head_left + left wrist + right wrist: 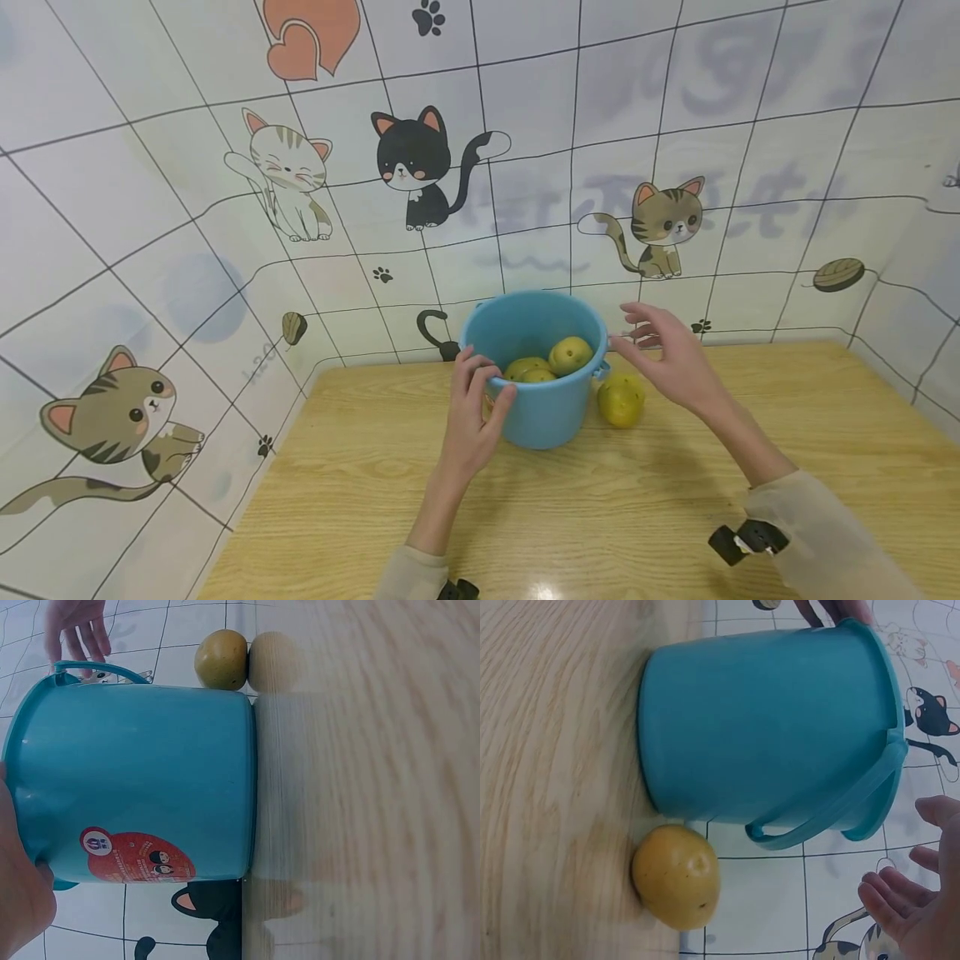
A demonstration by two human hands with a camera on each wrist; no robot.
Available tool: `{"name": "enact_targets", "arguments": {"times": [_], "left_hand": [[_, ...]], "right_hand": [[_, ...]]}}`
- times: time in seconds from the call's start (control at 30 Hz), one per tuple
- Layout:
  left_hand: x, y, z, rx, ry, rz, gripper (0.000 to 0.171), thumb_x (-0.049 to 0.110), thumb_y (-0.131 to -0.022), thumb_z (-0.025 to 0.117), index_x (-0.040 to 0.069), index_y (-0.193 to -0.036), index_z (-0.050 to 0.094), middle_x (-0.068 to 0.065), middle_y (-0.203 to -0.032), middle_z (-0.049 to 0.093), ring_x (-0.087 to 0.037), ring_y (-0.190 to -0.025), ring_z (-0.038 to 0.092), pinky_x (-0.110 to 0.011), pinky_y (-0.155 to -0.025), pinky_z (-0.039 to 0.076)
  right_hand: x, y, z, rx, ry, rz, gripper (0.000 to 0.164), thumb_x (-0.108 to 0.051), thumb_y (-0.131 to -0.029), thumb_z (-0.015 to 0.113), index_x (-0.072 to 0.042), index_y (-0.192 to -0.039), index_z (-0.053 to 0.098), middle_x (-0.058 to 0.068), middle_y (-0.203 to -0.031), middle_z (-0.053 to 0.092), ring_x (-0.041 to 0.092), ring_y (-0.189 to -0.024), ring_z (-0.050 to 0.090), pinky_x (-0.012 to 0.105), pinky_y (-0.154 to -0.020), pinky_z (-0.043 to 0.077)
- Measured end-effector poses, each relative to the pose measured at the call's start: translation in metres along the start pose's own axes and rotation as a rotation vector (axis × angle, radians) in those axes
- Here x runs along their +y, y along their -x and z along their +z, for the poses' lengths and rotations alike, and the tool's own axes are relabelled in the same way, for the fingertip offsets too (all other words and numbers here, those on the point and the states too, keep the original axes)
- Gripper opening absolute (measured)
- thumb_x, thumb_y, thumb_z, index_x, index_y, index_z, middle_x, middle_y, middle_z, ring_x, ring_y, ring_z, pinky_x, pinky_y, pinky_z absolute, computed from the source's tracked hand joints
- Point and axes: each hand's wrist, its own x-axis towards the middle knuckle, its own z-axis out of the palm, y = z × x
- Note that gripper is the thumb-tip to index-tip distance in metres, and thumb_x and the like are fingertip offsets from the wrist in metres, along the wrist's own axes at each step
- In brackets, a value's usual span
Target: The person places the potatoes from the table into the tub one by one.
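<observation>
A blue plastic bucket (546, 412) stands upright on the table near the back wall, its handle (825, 802) hanging down at the side. Several yellow roundish fruits (570, 355) lie inside; their exact kind cannot be told. One more such fruit (621, 401) rests on the table just right of the bucket. My left hand (474, 408) grips the bucket's rim at the near left, with fingers bent over the edge. Beside the rim on the right, my right hand (671, 362) is raised, holding nothing, its fingers loosely bent and spread from the thumb.
The wood-grain table (360, 483) meets a tiled-pattern wall (525, 217) with cartoon cats close behind the bucket. Another wall (90, 275) rises along the left side. A red oval sticker (139, 856) is on the bucket's side.
</observation>
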Motion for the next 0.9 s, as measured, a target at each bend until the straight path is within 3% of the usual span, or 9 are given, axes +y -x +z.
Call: {"name": "enact_targets", "arguments": {"times": [0.1, 0.23, 0.5, 0.9], "left_hand": [[0.0, 0.0, 0.0, 0.003, -0.001, 0.004, 0.023, 0.03, -0.105, 0.055, 0.008, -0.108, 0.057, -0.011, -0.124, 0.047, -0.037, -0.146, 0.027, -0.058, -0.118, 0.024], [-0.001, 0.0, 0.0, 0.009, -0.004, 0.015, 0.024, 0.032, -0.105, 0.054, 0.007, -0.108, 0.056, -0.012, -0.124, 0.047, -0.036, -0.146, 0.028, -0.058, -0.118, 0.024], [-0.001, 0.0, 0.001, 0.019, -0.008, 0.032, 0.025, 0.033, -0.106, 0.054, 0.008, -0.108, 0.057, -0.012, -0.123, 0.048, -0.036, -0.145, 0.028, -0.059, -0.117, 0.024], [-0.001, 0.0, 0.0, 0.023, -0.005, 0.035, 0.025, 0.032, -0.105, 0.054, 0.008, -0.108, 0.057, -0.012, -0.123, 0.048, -0.036, -0.145, 0.029, -0.059, -0.117, 0.024]], "right_hand": [[0.005, 0.002, -0.001, -0.024, 0.008, 0.034, 0.053, -0.023, -0.099, 0.068, 0.0, -0.143, 0.049, 0.022, -0.127, 0.059, 0.037, -0.104, 0.063, 0.049, -0.088, 0.055], [0.013, 0.006, -0.002, -0.069, 0.026, 0.086, 0.057, -0.027, -0.1, 0.065, 0.001, -0.145, 0.046, 0.027, -0.131, 0.054, 0.043, -0.108, 0.06, 0.059, -0.089, 0.052], [0.031, 0.018, -0.003, -0.167, 0.077, 0.175, 0.064, -0.035, -0.101, 0.063, 0.0, -0.149, 0.04, 0.03, -0.138, 0.048, 0.047, -0.113, 0.055, 0.063, -0.091, 0.05], [0.05, 0.029, 0.006, -0.243, 0.09, 0.212, 0.07, -0.038, -0.099, 0.065, 0.001, -0.15, 0.038, 0.035, -0.14, 0.041, 0.053, -0.116, 0.051, 0.066, -0.087, 0.05]]}}
